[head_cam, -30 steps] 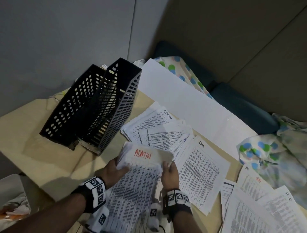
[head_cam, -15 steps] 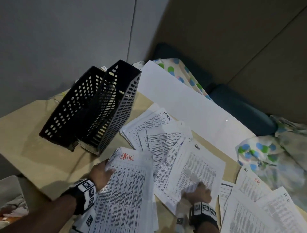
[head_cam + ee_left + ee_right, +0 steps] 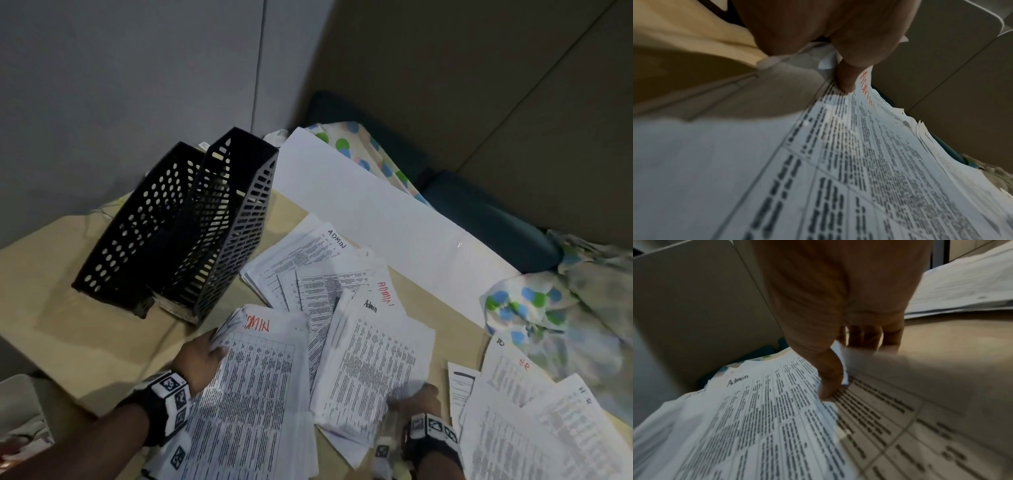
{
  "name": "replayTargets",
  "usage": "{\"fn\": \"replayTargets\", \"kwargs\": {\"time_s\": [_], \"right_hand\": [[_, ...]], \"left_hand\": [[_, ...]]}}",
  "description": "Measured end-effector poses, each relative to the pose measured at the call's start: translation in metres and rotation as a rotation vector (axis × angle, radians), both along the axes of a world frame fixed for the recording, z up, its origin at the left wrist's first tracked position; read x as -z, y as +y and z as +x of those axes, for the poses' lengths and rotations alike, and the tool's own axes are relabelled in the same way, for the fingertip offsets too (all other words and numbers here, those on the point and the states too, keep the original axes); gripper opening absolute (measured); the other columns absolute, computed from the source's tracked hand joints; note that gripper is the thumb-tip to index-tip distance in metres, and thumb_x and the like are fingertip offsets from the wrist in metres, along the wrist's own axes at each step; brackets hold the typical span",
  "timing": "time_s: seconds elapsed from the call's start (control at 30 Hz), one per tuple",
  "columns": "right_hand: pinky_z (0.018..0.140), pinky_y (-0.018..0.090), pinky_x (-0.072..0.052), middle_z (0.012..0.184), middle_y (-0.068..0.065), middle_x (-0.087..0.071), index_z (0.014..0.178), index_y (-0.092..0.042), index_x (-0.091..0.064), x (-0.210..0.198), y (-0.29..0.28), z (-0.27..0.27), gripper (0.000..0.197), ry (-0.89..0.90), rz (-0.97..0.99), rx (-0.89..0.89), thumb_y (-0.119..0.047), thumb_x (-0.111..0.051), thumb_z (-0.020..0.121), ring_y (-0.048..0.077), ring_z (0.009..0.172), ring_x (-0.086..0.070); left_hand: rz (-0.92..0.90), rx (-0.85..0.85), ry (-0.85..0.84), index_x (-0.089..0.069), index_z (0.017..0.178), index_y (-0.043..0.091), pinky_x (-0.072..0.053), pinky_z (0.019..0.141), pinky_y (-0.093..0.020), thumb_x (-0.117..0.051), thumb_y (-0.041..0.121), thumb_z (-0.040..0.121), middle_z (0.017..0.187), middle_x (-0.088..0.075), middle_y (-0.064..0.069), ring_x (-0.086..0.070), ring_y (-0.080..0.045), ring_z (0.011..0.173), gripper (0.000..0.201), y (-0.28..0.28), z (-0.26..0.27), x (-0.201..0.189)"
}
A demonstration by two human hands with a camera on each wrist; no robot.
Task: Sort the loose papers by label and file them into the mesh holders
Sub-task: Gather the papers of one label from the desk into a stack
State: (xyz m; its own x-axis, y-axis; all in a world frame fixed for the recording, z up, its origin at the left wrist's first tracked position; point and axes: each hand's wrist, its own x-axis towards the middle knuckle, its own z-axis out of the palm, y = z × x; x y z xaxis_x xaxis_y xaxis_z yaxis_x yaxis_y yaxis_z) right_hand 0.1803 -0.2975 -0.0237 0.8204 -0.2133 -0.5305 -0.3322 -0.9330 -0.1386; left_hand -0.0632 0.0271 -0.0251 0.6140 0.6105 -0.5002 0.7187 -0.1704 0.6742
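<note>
My left hand point(image 3: 205, 356) grips the left edge of a stack of printed sheets marked ADMIN in red point(image 3: 260, 394), thumb on top point(image 3: 845, 78). My right hand point(image 3: 414, 399) pinches the near corner of a sheet marked Admin in black point(image 3: 373, 356), thumb pressing its top point(image 3: 830, 379). More ADMIN sheets point(image 3: 308, 267) lie fanned behind them. Two black mesh holders point(image 3: 191, 222) stand side by side at the table's back left, beyond my left hand.
Sheets marked HR point(image 3: 520, 380) lie at the right near edge. A large blank white sheet point(image 3: 370, 212) runs along the tan table point(image 3: 68, 308) at the back. Polka-dot cloth point(image 3: 534, 308) and a dark cushion point(image 3: 486, 219) sit beyond the table's right side.
My right hand let go of the red ADMIN stack, moved right and took hold of the black Admin sheet. My left hand kept the stack and lowered it slightly.
</note>
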Motion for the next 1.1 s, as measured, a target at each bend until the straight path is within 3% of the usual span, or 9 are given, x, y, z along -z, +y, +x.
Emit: {"fn": "replayTargets", "kwargs": {"time_s": [0.13, 0.27, 0.4, 0.5, 0.57, 0.7, 0.83, 1.0, 1.1], "right_hand": [[0.076, 0.039, -0.06, 0.086, 0.013, -0.071, 0.102, -0.002, -0.067, 0.014, -0.003, 0.004, 0.048, -0.027, 0.057, 0.005, -0.022, -0.083, 0.062, 0.028, 0.078, -0.069], [0.074, 0.042, -0.057, 0.073, 0.013, -0.068, 0.095, -0.008, -0.067, -0.007, 0.003, -0.013, 0.028, -0.272, 0.224, 0.014, -0.031, -0.066, 0.079, 0.03, 0.07, -0.063], [0.087, 0.046, -0.047, 0.108, 0.035, -0.058, 0.119, 0.012, -0.053, -0.028, -0.002, -0.006, 0.051, -0.257, 0.491, 0.216, -0.032, -0.052, 0.094, 0.044, 0.1, -0.057], [0.066, 0.032, -0.043, 0.11, 0.025, -0.062, 0.082, 0.01, -0.057, -0.036, -0.011, 0.015, 0.034, -0.214, 0.469, 0.346, -0.023, -0.059, 0.093, 0.033, 0.093, -0.059], [0.053, 0.028, -0.042, 0.094, 0.019, -0.061, 0.085, 0.002, -0.06, -0.039, -0.013, 0.017, 0.035, -0.341, 0.537, 0.276, -0.032, -0.064, 0.09, 0.027, 0.076, -0.057], [0.075, 0.031, -0.041, 0.09, 0.011, -0.066, 0.107, 0.0, -0.065, -0.049, 0.0, -0.001, 0.038, -0.362, 0.71, 0.024, -0.029, -0.071, 0.084, 0.024, 0.087, -0.061], [0.052, 0.023, -0.041, 0.064, -0.006, -0.061, 0.096, -0.002, -0.065, -0.021, 0.029, -0.024, 0.04, -0.12, 0.601, -0.192, -0.034, -0.076, 0.075, 0.011, 0.057, -0.055], [0.069, 0.028, -0.052, 0.087, -0.003, -0.067, 0.112, -0.012, -0.059, 0.008, 0.068, -0.062, 0.032, 0.069, 0.515, -0.396, -0.034, -0.061, 0.089, 0.013, 0.079, -0.063], [0.063, 0.018, -0.046, 0.092, -0.003, -0.063, 0.115, -0.013, -0.053, 0.001, 0.084, -0.073, 0.032, 0.143, 0.497, -0.534, -0.025, -0.064, 0.088, 0.01, 0.078, -0.059]], "left_hand": [[-0.022, -0.018, -0.009, -0.052, 0.131, 0.013, -0.044, 0.087, -0.032, -0.058, 0.024, 0.091, 0.121, -0.064, -0.017, -0.058, -0.036, 0.112, 0.042, -0.002, -0.003, -0.001], [-0.022, -0.005, -0.007, -0.05, 0.132, 0.017, -0.045, 0.087, -0.033, -0.058, 0.028, 0.091, 0.123, -0.064, -0.015, -0.058, -0.036, 0.111, 0.043, 0.0, -0.007, 0.004], [-0.002, -0.003, -0.029, -0.052, 0.132, 0.015, -0.045, 0.089, -0.034, -0.044, 0.061, 0.08, 0.123, -0.064, -0.015, -0.058, -0.037, 0.113, 0.07, -0.001, -0.009, 0.001], [-0.013, -0.005, -0.021, -0.052, 0.132, 0.019, -0.047, 0.09, -0.036, -0.035, 0.072, 0.065, 0.123, -0.064, -0.012, -0.059, -0.035, 0.112, 0.087, 0.001, -0.01, 0.011], [-0.032, -0.007, -0.01, -0.052, 0.131, 0.021, -0.049, 0.091, -0.038, -0.04, 0.067, 0.07, 0.122, -0.065, -0.011, -0.059, -0.034, 0.112, 0.077, 0.004, -0.009, 0.017], [-0.07, -0.091, -0.024, -0.057, 0.124, 0.011, -0.046, 0.094, -0.035, -0.06, 0.036, 0.087, 0.121, -0.064, -0.014, -0.058, -0.033, 0.114, 0.044, 0.002, 0.003, 0.002], [-0.162, -0.2, -0.063, -0.058, 0.116, 0.003, -0.049, 0.091, -0.04, -0.062, 0.032, 0.087, 0.111, -0.067, -0.019, -0.062, -0.034, 0.104, 0.042, -0.002, 0.015, -0.004], [-0.201, -0.231, -0.161, -0.056, 0.123, 0.005, -0.043, 0.096, -0.038, -0.057, 0.039, 0.088, 0.12, -0.063, -0.018, -0.057, -0.033, 0.116, 0.049, -0.009, 0.022, -0.012], [-0.198, -0.17, -0.166, -0.051, 0.13, 0.01, -0.044, 0.1, -0.039, -0.071, 0.036, 0.079, 0.124, -0.062, -0.009, -0.056, -0.028, 0.116, 0.061, -0.014, 0.019, -0.008]]}}
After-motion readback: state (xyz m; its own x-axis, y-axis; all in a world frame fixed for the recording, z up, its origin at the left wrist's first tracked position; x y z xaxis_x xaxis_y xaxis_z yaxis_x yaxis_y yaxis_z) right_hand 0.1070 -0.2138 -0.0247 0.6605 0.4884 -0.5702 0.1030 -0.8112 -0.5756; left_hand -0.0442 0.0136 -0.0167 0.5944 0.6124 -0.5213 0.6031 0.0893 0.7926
